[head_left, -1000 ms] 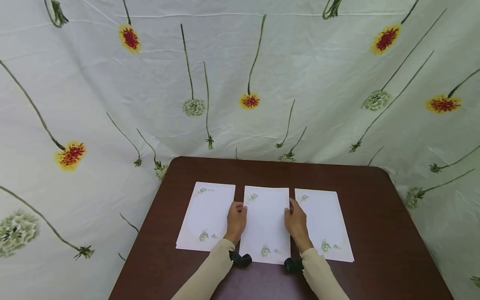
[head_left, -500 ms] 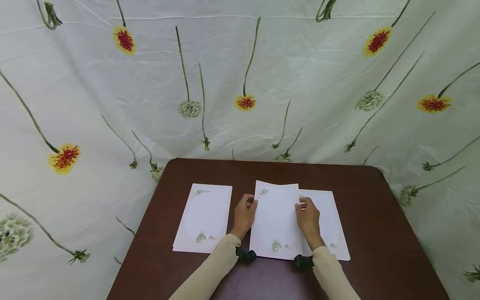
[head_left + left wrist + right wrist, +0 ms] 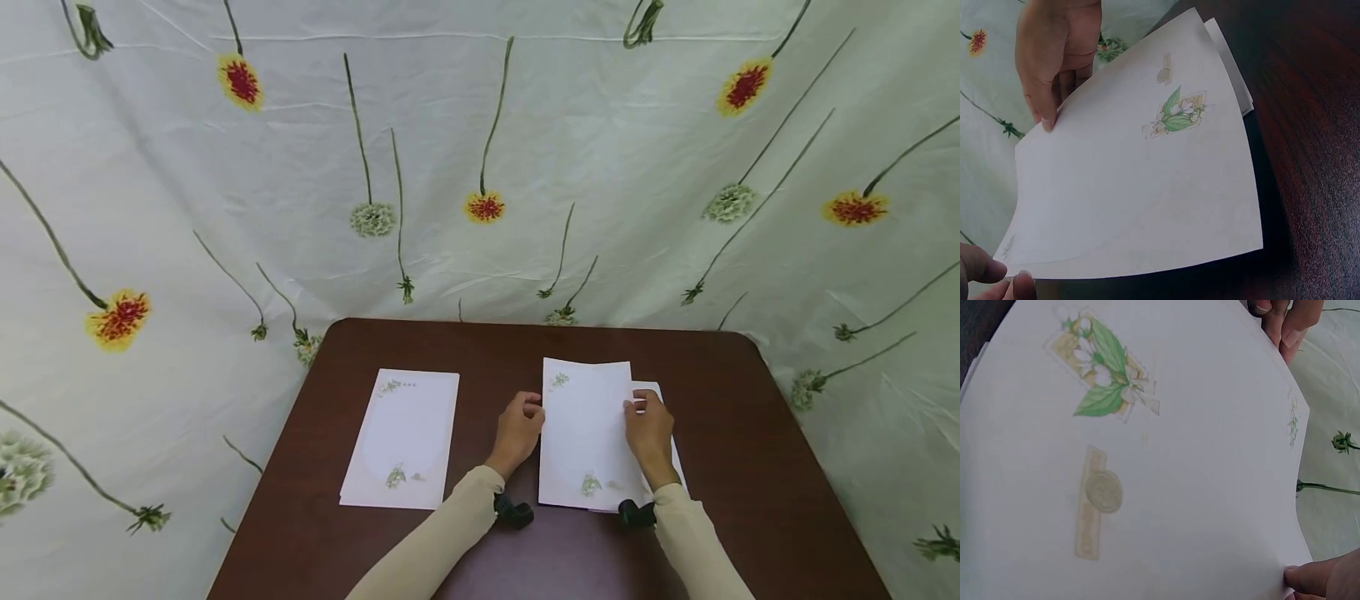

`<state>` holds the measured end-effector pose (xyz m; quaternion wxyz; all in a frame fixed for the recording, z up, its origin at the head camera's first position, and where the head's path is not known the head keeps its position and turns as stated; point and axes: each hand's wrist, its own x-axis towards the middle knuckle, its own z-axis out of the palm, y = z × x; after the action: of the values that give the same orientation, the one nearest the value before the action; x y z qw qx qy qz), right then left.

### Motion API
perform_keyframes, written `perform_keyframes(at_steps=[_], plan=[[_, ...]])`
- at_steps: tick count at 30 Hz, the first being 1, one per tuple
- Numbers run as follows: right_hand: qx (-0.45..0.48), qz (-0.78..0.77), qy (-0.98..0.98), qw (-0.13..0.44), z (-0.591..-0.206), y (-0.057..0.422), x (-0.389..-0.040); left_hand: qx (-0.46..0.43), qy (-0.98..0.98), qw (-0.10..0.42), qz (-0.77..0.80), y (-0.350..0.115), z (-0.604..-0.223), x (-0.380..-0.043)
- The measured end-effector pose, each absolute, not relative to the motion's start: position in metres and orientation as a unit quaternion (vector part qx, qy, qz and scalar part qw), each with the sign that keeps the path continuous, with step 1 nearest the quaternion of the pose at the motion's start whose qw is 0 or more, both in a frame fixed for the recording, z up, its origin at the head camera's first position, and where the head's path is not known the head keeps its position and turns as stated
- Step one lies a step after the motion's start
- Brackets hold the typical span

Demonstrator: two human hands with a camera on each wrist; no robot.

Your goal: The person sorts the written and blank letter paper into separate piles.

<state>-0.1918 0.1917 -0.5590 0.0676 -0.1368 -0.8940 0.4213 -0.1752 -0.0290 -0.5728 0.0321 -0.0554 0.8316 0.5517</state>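
A white sheet of paper (image 3: 583, 433) with printed flowers is held up by its two side edges. My left hand (image 3: 517, 432) pinches its left edge; in the left wrist view that thumb (image 3: 988, 265) lies over the paper's edge. On the opposite edge, my right hand (image 3: 649, 433) grips the sheet, its thumb (image 3: 1310, 578) on top in the right wrist view. The sheet bows slightly and hangs above the right-hand paper stack (image 3: 651, 388), covering most of it.
A second stack of similar printed paper (image 3: 401, 442) lies at the left of the dark brown table (image 3: 480, 354). Behind the table hangs a white flower-patterned cloth (image 3: 450, 125). Dark bands with small devices (image 3: 513, 511) sit at both wrists.
Both hands have lifted the middle sheet and carried it to the right, over the right stack. Table surface now shows where it lay. The left stack stays put; the view shifted slightly.
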Motion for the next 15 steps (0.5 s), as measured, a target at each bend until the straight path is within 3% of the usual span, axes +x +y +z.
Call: perform_keyframes(at_steps=[15], plan=[[-0.148, 0.403, -0.899, 0.082, -0.571, 0.216, -0.194, -0.011, 0.832, 0.075, 0.550, -0.006, -0.582, -0.169]])
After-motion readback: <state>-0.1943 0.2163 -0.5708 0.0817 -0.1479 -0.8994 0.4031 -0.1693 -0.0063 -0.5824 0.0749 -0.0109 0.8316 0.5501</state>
